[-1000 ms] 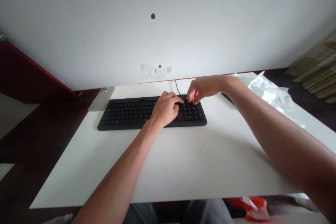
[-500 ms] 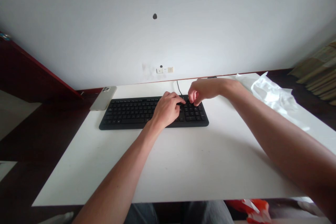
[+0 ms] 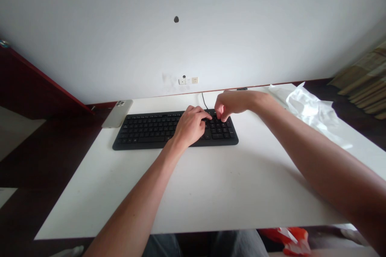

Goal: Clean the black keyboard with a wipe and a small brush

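- Keyboard [image 3: 150, 128] lies flat on the desk [image 3: 235, 184], well back from its front edge, both hands at its right part.
- Left hand [image 3: 190, 124] comes over the keys palm down, index finger pointing at the number pad's near side; whether finger and thumb pinch anything, I can't tell from here.
- Right hand [image 3: 230, 102] arches down from the far right, wrist bent, fingers curled in with the tips at the pad's top keys; its knuckles hide whether it grips something.
- My guess at the step: close fingertip work on a few keys at the pad's top.
- The next move, I'd judge, calls for small, light finger movements and a board that doesn't slide.
- Cable [image 3: 204, 100] runs from the keyboard's back edge toward the wall [image 3: 241, 40].
- Phone [image 3: 118, 114] lies just beside the keyboard's far left corner.
- White plastic [image 3: 310, 106] sits crumpled on the right, beyond the right forearm.
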A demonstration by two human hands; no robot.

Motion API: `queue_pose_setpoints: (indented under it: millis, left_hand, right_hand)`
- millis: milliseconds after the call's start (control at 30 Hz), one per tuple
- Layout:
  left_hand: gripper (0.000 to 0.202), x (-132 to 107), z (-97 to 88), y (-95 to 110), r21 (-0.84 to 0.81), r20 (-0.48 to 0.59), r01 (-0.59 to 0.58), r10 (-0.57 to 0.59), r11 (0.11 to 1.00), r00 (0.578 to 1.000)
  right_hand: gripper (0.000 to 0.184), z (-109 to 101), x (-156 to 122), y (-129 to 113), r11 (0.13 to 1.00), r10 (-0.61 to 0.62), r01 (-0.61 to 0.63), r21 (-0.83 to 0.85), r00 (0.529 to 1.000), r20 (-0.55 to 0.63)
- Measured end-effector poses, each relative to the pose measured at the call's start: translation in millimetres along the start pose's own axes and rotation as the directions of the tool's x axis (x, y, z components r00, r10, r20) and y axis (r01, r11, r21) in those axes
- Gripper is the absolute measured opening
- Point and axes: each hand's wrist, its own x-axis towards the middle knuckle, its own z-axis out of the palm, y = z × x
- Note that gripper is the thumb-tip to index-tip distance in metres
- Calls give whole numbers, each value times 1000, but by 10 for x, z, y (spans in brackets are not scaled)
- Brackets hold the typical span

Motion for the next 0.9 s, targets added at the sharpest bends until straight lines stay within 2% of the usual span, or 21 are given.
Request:
queue_pose_setpoints:
  millis: [167,433,767,900]
  left_hand:
    - [47,-3,7,-7,-11,-4,-6,6,1000,1000]
    - [48,1,1,4,3,6,-2,2,1000,1000]
    - [47,-1,20,-9,-10,-7,-10,10,1000,1000]
    - [48,5,23,-8,-15,-7,-12,12,1000,1000]
  right_hand:
    - [22,3,18,15,1000,-4,4,4,1000,10]
    - [28,1,-17,-99,999,11,-10,-35,1000,9]
    - [23,31,126,155,997,-57,55,58,998,32]
    - [27,26,120,98,999,39,-40,21,999,34]
